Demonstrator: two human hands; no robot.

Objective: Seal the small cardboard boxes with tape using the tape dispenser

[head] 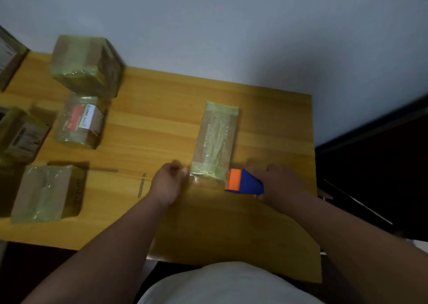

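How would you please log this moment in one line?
right hand: grips blue-orange tape dispenser | left hand: at long taped cardboard box | wooden table

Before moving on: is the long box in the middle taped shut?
Shut: the long box lies flat with glossy tape running along its top and over both ends.

A long, narrow brown cardboard box [215,141] wrapped in clear tape lies on the yellow wooden tabletop [150,109]. Just beside the box's near right corner, the right hand [280,183] holds a blue and orange tape dispenser [243,181]. At the box's near left corner sits the left hand [169,181], fingers curled; blur hides whether it pinches the tape.
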